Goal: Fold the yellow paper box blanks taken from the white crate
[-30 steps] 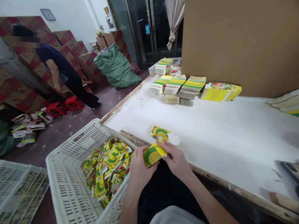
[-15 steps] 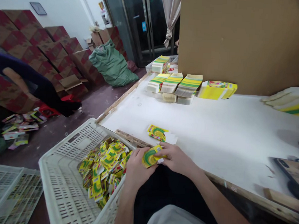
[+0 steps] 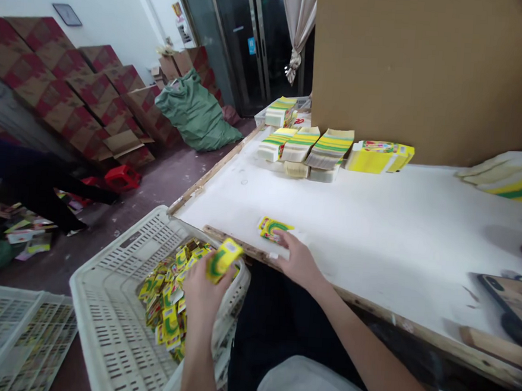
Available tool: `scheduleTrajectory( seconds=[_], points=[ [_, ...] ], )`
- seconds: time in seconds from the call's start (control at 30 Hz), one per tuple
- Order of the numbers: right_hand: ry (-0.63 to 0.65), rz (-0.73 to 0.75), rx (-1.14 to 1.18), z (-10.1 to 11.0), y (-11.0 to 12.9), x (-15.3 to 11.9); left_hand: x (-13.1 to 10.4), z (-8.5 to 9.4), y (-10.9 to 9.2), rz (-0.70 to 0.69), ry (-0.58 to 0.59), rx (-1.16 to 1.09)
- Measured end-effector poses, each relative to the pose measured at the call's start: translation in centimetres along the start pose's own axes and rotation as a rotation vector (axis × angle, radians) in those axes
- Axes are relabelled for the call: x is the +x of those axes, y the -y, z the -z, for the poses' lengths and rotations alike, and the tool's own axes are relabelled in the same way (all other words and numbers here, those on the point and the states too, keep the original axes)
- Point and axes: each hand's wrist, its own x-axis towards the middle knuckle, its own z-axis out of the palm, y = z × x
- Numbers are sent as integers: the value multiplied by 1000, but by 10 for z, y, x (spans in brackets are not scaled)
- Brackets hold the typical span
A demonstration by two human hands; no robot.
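Boxes (image 3: 169, 317), small, yellow and green, lie heaped in a white crate (image 3: 113, 304) at left, and above the crate's right side the left hand (image 3: 204, 290) grips one box (image 3: 225, 260) between thumb and fingers. Just to the right, the right hand (image 3: 301, 262) extends over the near edge of a white table (image 3: 388, 228), fingertips at another box (image 3: 268, 224) lying there; whether they grasp it cannot be told. Stacks (image 3: 331, 148) sit farther back, and a phone (image 3: 508, 305) lies at far right.
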Motion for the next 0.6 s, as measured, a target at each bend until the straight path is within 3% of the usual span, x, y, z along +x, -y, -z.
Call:
scheduleTrajectory(
  seconds=[0.1, 0.2, 0.33, 0.5, 0.57, 0.6],
  points=[
    [-85, -117, -139, -1, -16, 18, 4, 10, 27, 205, -140, 225],
    [-85, -159, -202, -8, -28, 28, 2, 7, 37, 166, -109, 114],
    [-103, -182, -204, -12, -32, 28, -6, -17, 23, 80, 72, -272],
    [-66, -144, -19, -4, -17, 17, -17, -43, -15, 220, 300, -904],
    [-5, -76, 135, -4, -5, 8, -20, -48, -31, 277, 268, -1244],
    [57, -25, 334, -6, 1, 3, -20, -50, -39, 298, 226, -1414]
  ],
)
